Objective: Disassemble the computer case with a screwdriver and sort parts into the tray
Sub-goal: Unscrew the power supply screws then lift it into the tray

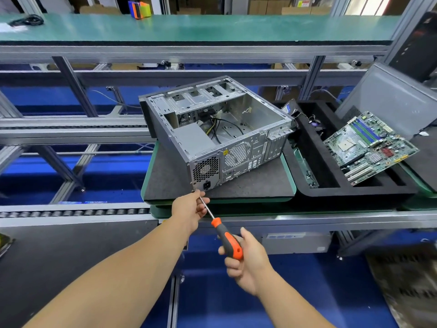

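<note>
An open grey metal computer case [217, 133] lies on its side on a dark mat with a green rim [248, 185], its open face up and its perforated rear panel turned toward the person; loose black and yellow cables lie inside the bare shell. The right hand [246, 259] is wrapped around the orange-and-black handle of a long-shafted screwdriver [223, 230], whose thin steel shaft slants up and to the left, with its tip at the lower rear corner of the case, just beside the power socket. The left hand [191, 208] is stretched forward with fingers and thumb pinching the shaft close to that tip — whether a screw sits there is too small to tell. To the right of the case, touching the mat's edge, sits a black foam tray with long compartments [331, 190]; a green motherboard [369, 147] rests tilted across its right side, and smaller parts lie in its far end — blurred. A grey flat side panel [392, 98] leans upright behind the tray.
</note>
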